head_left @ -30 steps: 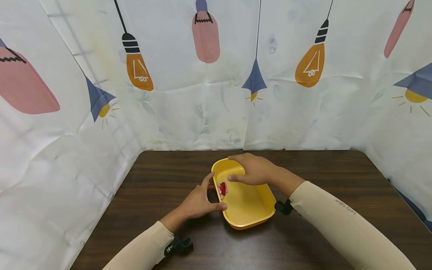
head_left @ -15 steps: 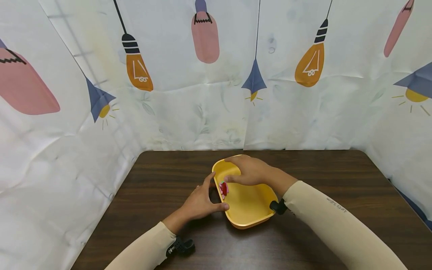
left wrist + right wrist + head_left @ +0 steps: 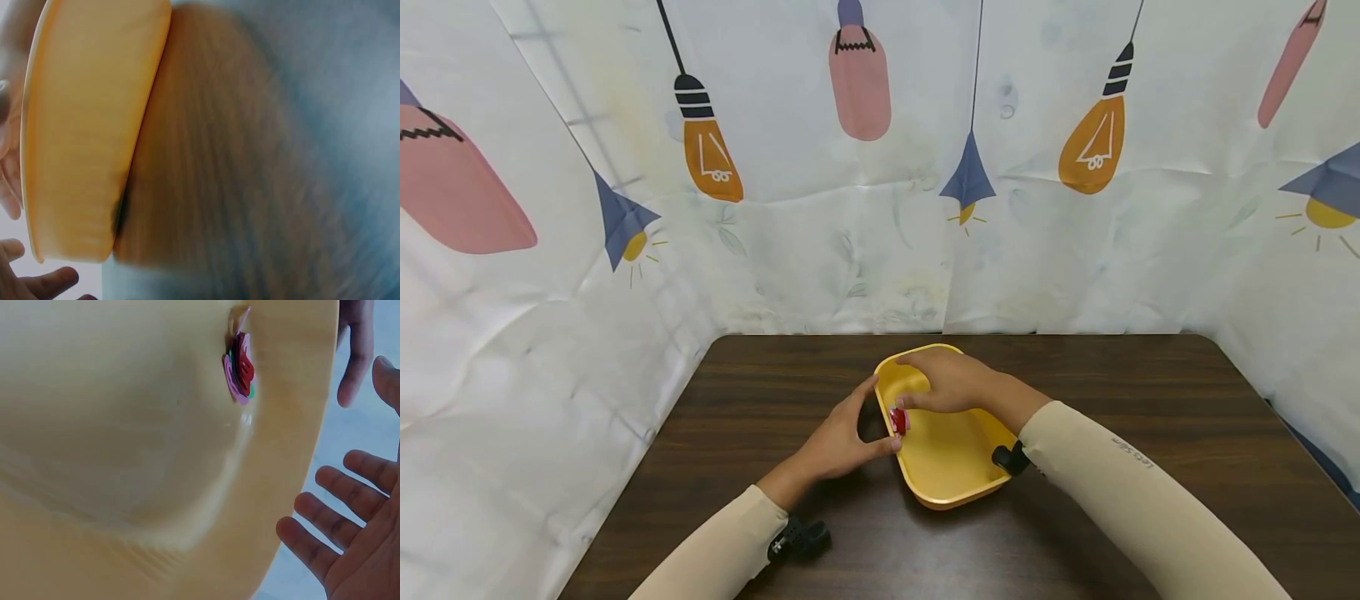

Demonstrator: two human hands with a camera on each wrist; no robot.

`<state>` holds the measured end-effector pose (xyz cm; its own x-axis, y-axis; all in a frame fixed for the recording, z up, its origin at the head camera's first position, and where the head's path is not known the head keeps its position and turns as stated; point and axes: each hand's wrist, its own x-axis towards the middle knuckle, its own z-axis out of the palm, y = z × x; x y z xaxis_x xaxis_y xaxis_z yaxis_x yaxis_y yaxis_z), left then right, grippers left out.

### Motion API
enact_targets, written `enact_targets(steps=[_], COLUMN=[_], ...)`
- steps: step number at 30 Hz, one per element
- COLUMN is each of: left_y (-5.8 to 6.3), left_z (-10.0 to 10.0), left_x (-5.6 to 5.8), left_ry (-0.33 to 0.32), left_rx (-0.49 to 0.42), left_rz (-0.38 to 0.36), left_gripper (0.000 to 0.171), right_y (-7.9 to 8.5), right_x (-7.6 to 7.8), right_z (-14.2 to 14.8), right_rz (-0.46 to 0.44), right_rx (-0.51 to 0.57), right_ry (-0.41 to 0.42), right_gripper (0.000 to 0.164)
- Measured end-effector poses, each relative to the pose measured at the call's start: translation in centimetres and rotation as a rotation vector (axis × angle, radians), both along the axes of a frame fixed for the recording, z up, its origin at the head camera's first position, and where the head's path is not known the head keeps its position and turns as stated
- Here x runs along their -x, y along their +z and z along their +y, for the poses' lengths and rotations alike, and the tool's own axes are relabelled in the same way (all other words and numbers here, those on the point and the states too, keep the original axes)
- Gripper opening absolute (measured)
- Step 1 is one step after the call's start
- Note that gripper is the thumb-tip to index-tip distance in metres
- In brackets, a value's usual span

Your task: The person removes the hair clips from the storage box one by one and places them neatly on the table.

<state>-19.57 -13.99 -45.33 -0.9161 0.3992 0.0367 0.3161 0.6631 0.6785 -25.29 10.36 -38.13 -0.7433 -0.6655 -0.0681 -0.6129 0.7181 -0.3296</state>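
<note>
A yellow plastic tub [image 3: 951,479] stands on the brown table in the head view. Inside, against its left wall, lies a small bunch of flat red, pink and green pieces [image 3: 240,369] that look like snap hair clips. My left hand [image 3: 841,440] is at the left rim, thumb and forefinger spread apart along it. My right hand [image 3: 951,383] hovers over the tub's far part, its thumb tip close above the bunch [image 3: 900,421]. In the right wrist view the right fingers [image 3: 340,494] are spread and hold nothing. The left wrist view shows the tub's outer wall [image 3: 94,125].
The dark wood-grain table [image 3: 760,392] extends to both sides of the tub. A white sheet [image 3: 820,250] printed with lamps and bulbs hangs behind and beside it. Black camera mounts [image 3: 801,540] sit on both wrists.
My right hand has drifted left and its thumb has come over the bunch. My left thumb has shifted slightly away from me along the rim. The tub has barely moved.
</note>
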Motion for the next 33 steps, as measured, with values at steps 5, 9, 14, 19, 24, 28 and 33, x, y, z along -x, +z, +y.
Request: enact_targets(steps=[5,9,14,19,24,28,33], left_y=[0.3,0.4,0.3,0.2,0.1,-0.1,-0.3], left_z=[-0.3,-0.4,-0.5,-0.4,-0.1,0.1,0.2], left_x=[0.8,1.4,1.6,1.4,0.9,0.7,0.5], left_ry=[-0.036,-0.053,-0.057,-0.025,0.011,0.037,0.051], left_rx=[-0.015,-0.03,-0.001,0.005,-0.013,-0.008,-0.008], left_rz=[-0.013,-0.017,-0.025,-0.03,-0.019,-0.004,-0.006], left_gripper=[0.114,0.117,0.119,0.121,0.119,0.119,0.119], right_y=[-0.1,-0.3,-0.4,-0.5,-0.7,-0.8,-1.1], right_x=[0.2,0.3,0.5,0.7,0.8,0.7,0.6], right_z=[-0.1,-0.3,-0.5,-0.5,-0.6,-0.6,-0.7], right_rz=[-0.003,-0.005,-0.01,0.001,-0.003,-0.023,-0.046], right_rx=[-0.009,-0.027,-0.044,-0.052,-0.05,-0.052,-0.058], right_ry=[0.005,0.01,0.006,0.002,0.019,0.029,0.051], right_gripper=[0.077,0.077,0.077,0.077,0.075,0.073,0.072])
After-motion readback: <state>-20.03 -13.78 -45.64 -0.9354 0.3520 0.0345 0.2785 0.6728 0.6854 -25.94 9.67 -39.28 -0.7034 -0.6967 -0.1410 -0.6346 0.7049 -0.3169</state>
